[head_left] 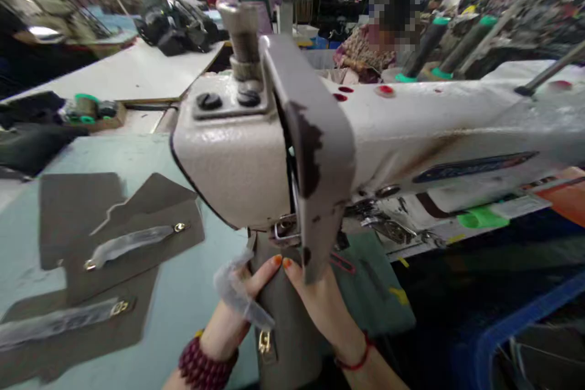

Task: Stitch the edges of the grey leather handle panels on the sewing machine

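Note:
A grey-brown bag panel [292, 323] lies under the head of a white sewing machine [233, 164]. My left hand [235, 317] grips its left side, thumb on top and the other fingers mostly hidden. On the right side my right hand [322, 304] holds the same panel, its thumb tip close to the left one; the machine's lever covers part of this hand. A strap wrapped in clear film [235, 292] runs over my left hand, and a gold buckle [264, 342] shows on the panel near me. The needle area is hidden behind the machine head.
More grey-brown panels [137, 213] with film-wrapped straps lie left on the pale blue table [196, 311]. Thread spools [86, 108] sit in a box behind them. A blue bin [484, 347] stands low at right. Another person [365, 55] works beyond the machine.

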Motion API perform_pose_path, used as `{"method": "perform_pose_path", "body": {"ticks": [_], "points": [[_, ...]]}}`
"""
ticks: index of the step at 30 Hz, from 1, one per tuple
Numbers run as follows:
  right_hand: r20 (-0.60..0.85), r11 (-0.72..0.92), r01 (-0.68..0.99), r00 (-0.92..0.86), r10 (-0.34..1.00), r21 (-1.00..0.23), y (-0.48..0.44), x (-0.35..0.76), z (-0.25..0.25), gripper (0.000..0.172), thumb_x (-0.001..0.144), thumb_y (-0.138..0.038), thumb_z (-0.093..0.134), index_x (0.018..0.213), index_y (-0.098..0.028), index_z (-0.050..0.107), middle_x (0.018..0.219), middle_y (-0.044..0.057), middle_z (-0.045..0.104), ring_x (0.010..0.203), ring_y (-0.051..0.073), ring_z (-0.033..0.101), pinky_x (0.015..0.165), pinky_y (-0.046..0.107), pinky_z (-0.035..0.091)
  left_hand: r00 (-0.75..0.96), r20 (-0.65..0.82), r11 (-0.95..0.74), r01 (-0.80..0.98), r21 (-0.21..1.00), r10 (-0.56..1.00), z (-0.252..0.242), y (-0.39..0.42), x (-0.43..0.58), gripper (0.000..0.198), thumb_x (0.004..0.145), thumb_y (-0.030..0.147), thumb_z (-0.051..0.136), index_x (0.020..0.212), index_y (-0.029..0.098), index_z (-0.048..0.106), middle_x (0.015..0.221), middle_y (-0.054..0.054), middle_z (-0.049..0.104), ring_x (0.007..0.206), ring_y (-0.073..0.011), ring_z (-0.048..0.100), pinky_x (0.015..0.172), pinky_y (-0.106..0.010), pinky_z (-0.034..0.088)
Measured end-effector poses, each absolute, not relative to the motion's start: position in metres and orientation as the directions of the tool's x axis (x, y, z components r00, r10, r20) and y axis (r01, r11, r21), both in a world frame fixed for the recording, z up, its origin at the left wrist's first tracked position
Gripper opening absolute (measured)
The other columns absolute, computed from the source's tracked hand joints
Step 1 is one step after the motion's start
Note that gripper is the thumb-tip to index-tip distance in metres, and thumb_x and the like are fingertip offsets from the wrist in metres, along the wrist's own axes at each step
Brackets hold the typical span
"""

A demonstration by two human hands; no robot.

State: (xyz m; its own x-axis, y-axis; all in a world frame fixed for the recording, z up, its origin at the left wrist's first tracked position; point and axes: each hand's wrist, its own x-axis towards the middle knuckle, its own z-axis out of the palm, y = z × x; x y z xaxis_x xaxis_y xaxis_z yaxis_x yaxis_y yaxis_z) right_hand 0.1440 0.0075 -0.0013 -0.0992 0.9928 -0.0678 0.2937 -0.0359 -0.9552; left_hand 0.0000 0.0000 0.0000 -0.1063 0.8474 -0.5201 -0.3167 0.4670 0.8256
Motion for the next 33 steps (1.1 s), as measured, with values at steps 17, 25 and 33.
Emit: {"method": "perform_pose_path", "body": {"ticks": [17,25,33], "points": [[0.062,0.057,0.436,-0.001,0.998,-0.898,0.033,0.128,0.006,0.038,0.087,-0.034,0.058,0.052,-0.020,0.056,0.049,-0.001,0.051,0.052,0.015,0.050,0.044,0.022,0.033,-0.085,-0.085,0.092,0.079,0.993,0.993,0.013,0.045,-0.017,0.027,0.074,0.042,0.074,0.092,0.023,0.074,0.113,-0.007,0.072,0.124,-0.0316,0.055,0.116,-0.046,0.032],[-0.071,-0.048,0.258,-0.081,0.994,-0.965,0.031,0.136,0.005,0.041,0.090,-0.044,0.053,0.057,-0.018,0.051,0.056,0.000,0.052,0.057,0.014,0.055,0.047,0.020,0.037,0.057,-0.312,0.316,-0.221,0.922,0.948,0.004,0.047,-0.024,0.036,0.071,0.032,0.080,0.102,0.016,0.072,0.109,-0.012,0.074,0.110,-0.0319,0.066,0.086,-0.035,0.060],[-0.111,-0.101,0.195,-0.039,0.993,-0.976,0.033,0.137,-0.003,0.041,0.089,-0.045,0.054,0.058,-0.019,0.046,0.049,-0.004,0.044,0.044,0.010,0.048,0.042,0.019,0.036,0.259,-0.409,0.475,-0.296,0.829,0.875,0.008,0.051,-0.030,0.030,0.076,0.029,0.075,0.102,0.015,0.073,0.091,-0.009,0.078,0.079,-0.0273,0.075,0.073,-0.036,0.062]]}}
